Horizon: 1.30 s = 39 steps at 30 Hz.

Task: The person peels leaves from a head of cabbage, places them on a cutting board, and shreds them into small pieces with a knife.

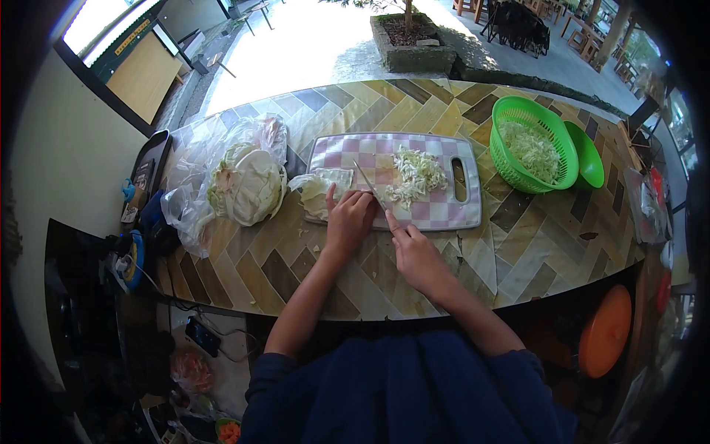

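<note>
My right hand (416,255) is closed around the handle of a knife (367,179), whose blade points up and left over the pink-and-white checked cutting board (464,217). Beside it, my left hand (350,220) rests at the board's front edge, fingers bent; what lies under its fingertips is hidden. Pale cabbage leaves (316,189) lie at the board's left end, next to that hand. Chopped cabbage (418,176) is heaped right of the blade. Left of the board, a large cabbage head (251,189) sits on a clear plastic bag (186,189).
At the right stands a green colander (510,166) with shredded cabbage, beside a green bowl (589,154). A black tray (151,159) lies at the table's left end. Plastic packets (646,207) are at the far right. An orange round object (605,331) is below the table.
</note>
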Each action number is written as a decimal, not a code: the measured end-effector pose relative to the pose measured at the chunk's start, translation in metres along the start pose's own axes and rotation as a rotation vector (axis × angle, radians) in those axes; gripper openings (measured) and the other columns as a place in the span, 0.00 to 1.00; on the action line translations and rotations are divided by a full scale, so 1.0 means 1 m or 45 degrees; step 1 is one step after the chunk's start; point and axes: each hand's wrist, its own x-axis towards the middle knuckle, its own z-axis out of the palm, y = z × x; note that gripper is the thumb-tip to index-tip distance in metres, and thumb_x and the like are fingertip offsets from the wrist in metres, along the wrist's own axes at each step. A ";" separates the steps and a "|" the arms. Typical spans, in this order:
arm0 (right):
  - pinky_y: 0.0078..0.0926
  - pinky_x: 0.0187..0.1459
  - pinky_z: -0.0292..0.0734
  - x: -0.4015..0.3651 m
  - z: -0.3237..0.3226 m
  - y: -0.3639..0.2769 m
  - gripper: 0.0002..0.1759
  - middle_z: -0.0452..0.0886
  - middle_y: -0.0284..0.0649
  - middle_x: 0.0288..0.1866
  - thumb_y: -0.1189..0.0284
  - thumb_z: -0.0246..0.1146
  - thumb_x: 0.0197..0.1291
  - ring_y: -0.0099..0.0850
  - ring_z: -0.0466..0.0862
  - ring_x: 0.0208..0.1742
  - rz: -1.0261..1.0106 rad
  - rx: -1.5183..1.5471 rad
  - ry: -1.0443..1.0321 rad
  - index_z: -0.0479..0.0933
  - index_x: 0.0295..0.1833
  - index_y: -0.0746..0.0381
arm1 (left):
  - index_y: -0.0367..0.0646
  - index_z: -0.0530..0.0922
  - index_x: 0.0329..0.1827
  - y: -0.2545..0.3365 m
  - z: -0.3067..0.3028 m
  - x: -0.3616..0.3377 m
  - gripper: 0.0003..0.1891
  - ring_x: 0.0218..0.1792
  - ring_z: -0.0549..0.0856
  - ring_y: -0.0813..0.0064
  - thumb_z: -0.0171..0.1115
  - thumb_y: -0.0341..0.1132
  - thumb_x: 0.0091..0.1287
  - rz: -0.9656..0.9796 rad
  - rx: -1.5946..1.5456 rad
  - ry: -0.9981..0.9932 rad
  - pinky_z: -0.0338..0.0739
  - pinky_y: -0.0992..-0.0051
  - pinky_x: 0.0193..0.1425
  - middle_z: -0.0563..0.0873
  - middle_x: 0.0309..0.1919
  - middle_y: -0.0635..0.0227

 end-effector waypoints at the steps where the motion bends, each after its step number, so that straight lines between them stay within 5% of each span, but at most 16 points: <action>1: 0.49 0.46 0.78 0.001 0.001 0.000 0.32 0.74 0.59 0.47 0.74 0.50 0.69 0.57 0.81 0.42 0.003 -0.017 -0.001 0.55 0.78 0.58 | 0.46 0.81 0.39 0.000 0.000 0.000 0.04 0.47 0.84 0.71 0.62 0.34 0.65 -0.004 -0.005 -0.001 0.50 0.52 0.75 0.87 0.39 0.71; 10: 0.45 0.46 0.76 0.027 0.021 0.011 0.31 0.76 0.56 0.39 0.76 0.52 0.68 0.53 0.80 0.40 -0.060 0.046 0.163 0.59 0.77 0.59 | 0.47 0.81 0.37 -0.001 0.004 -0.002 0.03 0.48 0.85 0.72 0.63 0.34 0.64 -0.027 -0.033 0.013 0.51 0.52 0.74 0.87 0.40 0.72; 21: 0.46 0.49 0.74 0.011 -0.001 0.024 0.30 0.76 0.57 0.41 0.74 0.52 0.69 0.54 0.79 0.42 -0.097 0.173 0.159 0.59 0.76 0.57 | 0.49 0.83 0.40 -0.002 -0.003 0.001 0.05 0.53 0.83 0.76 0.62 0.38 0.67 0.001 -0.054 -0.016 0.38 0.49 0.77 0.88 0.43 0.75; 39: 0.47 0.43 0.79 0.000 -0.006 0.006 0.31 0.75 0.55 0.45 0.73 0.52 0.68 0.54 0.81 0.40 -0.065 -0.020 0.001 0.58 0.77 0.55 | 0.47 0.83 0.38 -0.003 -0.001 -0.002 0.05 0.52 0.84 0.75 0.63 0.37 0.66 -0.013 -0.010 0.007 0.42 0.50 0.77 0.88 0.42 0.74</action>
